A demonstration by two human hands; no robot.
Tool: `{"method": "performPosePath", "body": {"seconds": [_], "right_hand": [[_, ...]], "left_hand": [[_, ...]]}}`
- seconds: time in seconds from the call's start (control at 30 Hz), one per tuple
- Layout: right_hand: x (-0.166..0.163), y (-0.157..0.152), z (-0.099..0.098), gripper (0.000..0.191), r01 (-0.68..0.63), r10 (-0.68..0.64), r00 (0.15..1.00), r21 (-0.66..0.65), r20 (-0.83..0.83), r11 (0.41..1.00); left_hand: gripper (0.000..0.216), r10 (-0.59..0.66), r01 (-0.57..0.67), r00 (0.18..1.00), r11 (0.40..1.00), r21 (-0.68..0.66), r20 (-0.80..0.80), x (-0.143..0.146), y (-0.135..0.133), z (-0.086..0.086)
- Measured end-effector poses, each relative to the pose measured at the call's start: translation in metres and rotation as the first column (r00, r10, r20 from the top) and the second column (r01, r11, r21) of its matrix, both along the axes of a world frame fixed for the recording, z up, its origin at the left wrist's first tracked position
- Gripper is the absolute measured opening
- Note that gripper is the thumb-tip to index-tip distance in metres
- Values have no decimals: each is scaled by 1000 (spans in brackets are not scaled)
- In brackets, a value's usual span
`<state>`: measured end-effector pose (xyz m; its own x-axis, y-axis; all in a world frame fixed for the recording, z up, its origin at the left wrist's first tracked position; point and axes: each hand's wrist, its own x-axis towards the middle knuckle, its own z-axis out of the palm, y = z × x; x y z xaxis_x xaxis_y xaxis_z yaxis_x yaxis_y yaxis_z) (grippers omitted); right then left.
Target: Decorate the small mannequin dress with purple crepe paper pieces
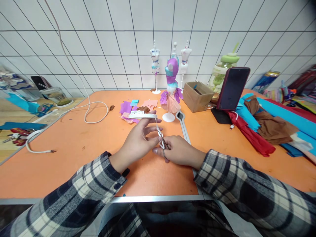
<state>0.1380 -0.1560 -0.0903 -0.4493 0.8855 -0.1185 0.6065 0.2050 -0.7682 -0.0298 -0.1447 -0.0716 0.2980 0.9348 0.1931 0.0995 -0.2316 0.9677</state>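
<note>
My left hand (138, 140) is raised over the orange table, with a roll of white tape (145, 116) resting around its upper fingers. A narrow length of the tape hangs down toward the thumb and fingertips, which pinch it. Closed around the handles of small scissors (163, 144), my right hand (181, 150) meets the left one, and the blades point up along the tape. Whether the blades touch the tape I cannot tell. Just beyond the hands stands a small dress form (172, 77) in purple and blue with a peach-and-purple skirt.
Purple, peach and blue paper pieces (125, 107) lie behind my left hand. Two white dress forms stand by the tiled wall. A cardboard box (198, 97), a phone on a stand (233, 89) and a green-lidded bottle (223, 70) are at right, near coloured sheets (274, 125). A white cable (96, 121) curls left.
</note>
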Motion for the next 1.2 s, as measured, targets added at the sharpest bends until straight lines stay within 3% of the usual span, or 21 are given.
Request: {"method": "performPosePath", "body": {"seconds": [0.43, 0.57, 0.73, 0.87, 0.97, 1.07, 1.2], "right_hand": [[0, -1, 0, 27, -57, 48, 994, -91, -95, 994], [2, 0, 2, 35, -13, 10, 999, -61, -40, 998], [3, -1, 5, 36, -3, 3, 999, -10, 51, 1000], [3, -6, 13, 38, -60, 50, 997, -191, -59, 980], [3, -8, 21, 43, -126, 40, 979, -433, -200, 892], [4, -6, 24, 48, -122, -12, 970, -526, -243, 842], [7, -2, 21, 45, -98, -4, 986, -599, -168, 795]], "left_hand": [[62, -6, 6, 1000, 1000, 0, -1, -5, 8, -3], [46, -11, 12, 999, 1000, -21, 33, -7, 9, -2], [33, 158, -158, 987, 986, 45, 15, -10, 14, -3], [31, 288, -283, 956, 955, 89, -50, -13, 14, 0], [33, 341, -334, 936, 939, 85, -86, -14, 12, 2], [36, 353, -348, 929, 935, 67, -106, -18, 13, 5], [35, 450, -460, 884, 885, 66, 123, -33, 24, 13]]}}
